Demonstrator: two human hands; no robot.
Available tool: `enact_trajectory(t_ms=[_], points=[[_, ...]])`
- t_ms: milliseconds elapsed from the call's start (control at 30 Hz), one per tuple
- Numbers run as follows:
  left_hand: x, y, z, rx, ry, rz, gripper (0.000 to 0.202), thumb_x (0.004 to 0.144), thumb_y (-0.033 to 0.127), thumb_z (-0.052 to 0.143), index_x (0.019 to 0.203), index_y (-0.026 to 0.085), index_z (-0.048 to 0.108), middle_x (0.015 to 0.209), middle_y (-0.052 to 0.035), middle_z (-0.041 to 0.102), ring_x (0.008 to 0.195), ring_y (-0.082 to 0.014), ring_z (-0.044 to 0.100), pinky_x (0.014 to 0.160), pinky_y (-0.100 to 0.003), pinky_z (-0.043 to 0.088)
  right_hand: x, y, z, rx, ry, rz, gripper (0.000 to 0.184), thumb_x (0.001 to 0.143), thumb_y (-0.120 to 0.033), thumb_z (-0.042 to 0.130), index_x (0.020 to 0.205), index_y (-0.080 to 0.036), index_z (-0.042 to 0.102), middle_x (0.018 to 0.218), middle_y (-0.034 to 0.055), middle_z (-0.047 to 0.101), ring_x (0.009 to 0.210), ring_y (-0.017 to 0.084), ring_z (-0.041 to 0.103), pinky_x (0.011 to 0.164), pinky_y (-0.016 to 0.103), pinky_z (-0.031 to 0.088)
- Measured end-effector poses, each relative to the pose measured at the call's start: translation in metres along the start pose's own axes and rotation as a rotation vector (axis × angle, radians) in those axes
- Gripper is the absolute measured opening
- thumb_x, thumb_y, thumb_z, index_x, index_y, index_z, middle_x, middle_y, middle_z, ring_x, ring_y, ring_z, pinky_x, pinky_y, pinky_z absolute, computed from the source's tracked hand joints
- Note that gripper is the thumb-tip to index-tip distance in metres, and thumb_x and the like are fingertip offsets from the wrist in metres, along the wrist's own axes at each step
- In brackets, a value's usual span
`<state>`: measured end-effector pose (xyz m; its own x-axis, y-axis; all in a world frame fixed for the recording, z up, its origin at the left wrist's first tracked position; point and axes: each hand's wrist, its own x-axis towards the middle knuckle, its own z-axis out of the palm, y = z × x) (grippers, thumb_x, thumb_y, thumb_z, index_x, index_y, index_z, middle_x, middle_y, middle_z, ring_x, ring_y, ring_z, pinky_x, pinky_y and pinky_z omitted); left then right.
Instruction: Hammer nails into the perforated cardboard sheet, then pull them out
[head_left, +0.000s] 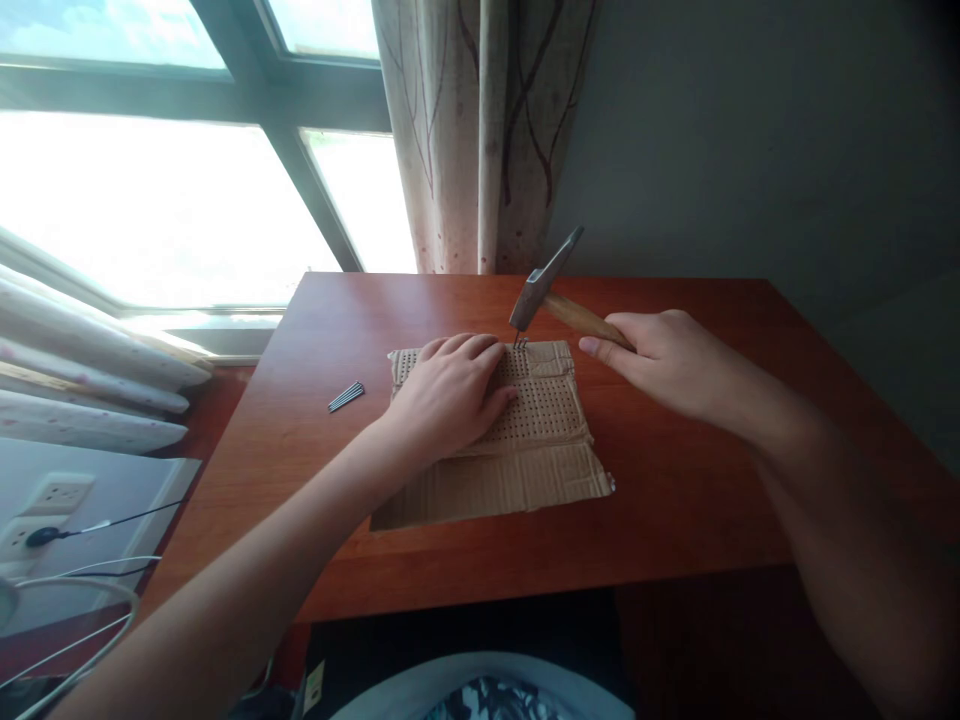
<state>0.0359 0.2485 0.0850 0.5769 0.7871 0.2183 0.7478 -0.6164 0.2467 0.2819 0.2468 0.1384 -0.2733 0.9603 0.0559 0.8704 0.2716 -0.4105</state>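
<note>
In the head view, the left hand (450, 398) lies flat, fingers extended and gripping nothing, on the holed cardboard (551, 408) midway between the table's (675, 500) near and far edges. The right hand (652, 350), fingers closed, grips the hammer (551, 285) by its handle. Its head is just above small upright nails (520, 343) at the cardboard's far edge; contact is unclear. Loose nails (346, 397) lie toward the table's left edge.

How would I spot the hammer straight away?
Above the reddish-brown table by the window, find the person's right hand. It grips the hammer, set apart from the cardboard and thin metal pieces by its wooden handle.
</note>
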Motion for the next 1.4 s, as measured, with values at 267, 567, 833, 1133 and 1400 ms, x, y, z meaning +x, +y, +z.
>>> enact_trajectory(t_ms=[267, 567, 833, 1133, 1400], points=[[-0.012, 0.006, 0.014, 0.059, 0.026, 0.005, 0.047, 0.100, 0.040, 0.040, 0.138, 0.016, 0.052, 0.141, -0.0140, 0.057, 0.127, -0.0318, 0.051, 0.112, -0.049, 0.035, -0.002, -0.008, -0.006, -0.018, 0.019, 0.004, 0.052, 0.092, -0.058, 0.056, 0.058, -0.022, 0.040, 0.047, -0.0040, 0.039, 0.045, 0.012, 0.035, 0.052, 0.032, 0.021], [-0.012, 0.005, 0.013, 0.047, 0.030, 0.005, 0.047, 0.100, 0.040, 0.040, 0.137, 0.014, 0.053, 0.138, -0.0151, 0.057, 0.126, -0.0319, 0.051, 0.112, -0.048, 0.035, -0.003, -0.011, -0.003, -0.038, -0.002, 0.011, 0.048, 0.093, -0.051, 0.058, 0.059, -0.023, 0.040, 0.046, -0.0041, 0.039, 0.044, 0.012, 0.036, 0.051, 0.032, 0.022], [-0.012, 0.005, 0.014, 0.055, 0.028, 0.009, 0.047, 0.101, 0.039, 0.039, 0.137, 0.013, 0.052, 0.139, -0.0152, 0.057, 0.126, -0.0320, 0.051, 0.112, -0.048, 0.035, -0.003, -0.012, -0.004, -0.012, 0.050, 0.020, 0.051, 0.092, -0.052, 0.059, 0.056, -0.023, 0.037, 0.046, -0.0037, 0.039, 0.043, 0.013, 0.035, 0.052, 0.033, 0.022], [-0.012, 0.006, 0.012, 0.071, 0.021, 0.007, 0.046, 0.101, 0.039, 0.038, 0.137, 0.012, 0.052, 0.137, -0.0150, 0.058, 0.125, -0.0312, 0.051, 0.111, -0.048, 0.035, -0.003, -0.014, -0.001, -0.105, 0.001, 0.043, 0.042, 0.095, -0.041, 0.055, 0.061, -0.023, 0.039, 0.049, -0.0043, 0.041, 0.045, 0.012, 0.037, 0.052, 0.030, 0.024], [-0.013, 0.005, 0.014, 0.074, 0.020, 0.003, 0.048, 0.102, 0.040, 0.038, 0.138, 0.012, 0.051, 0.139, -0.0141, 0.057, 0.127, -0.0312, 0.050, 0.112, -0.047, 0.034, -0.002, -0.010, 0.007, -0.101, -0.044, 0.055, 0.040, 0.094, -0.041, 0.056, 0.061, -0.023, 0.042, 0.052, -0.0026, 0.047, 0.048, 0.013, 0.039, 0.052, 0.030, 0.023]])
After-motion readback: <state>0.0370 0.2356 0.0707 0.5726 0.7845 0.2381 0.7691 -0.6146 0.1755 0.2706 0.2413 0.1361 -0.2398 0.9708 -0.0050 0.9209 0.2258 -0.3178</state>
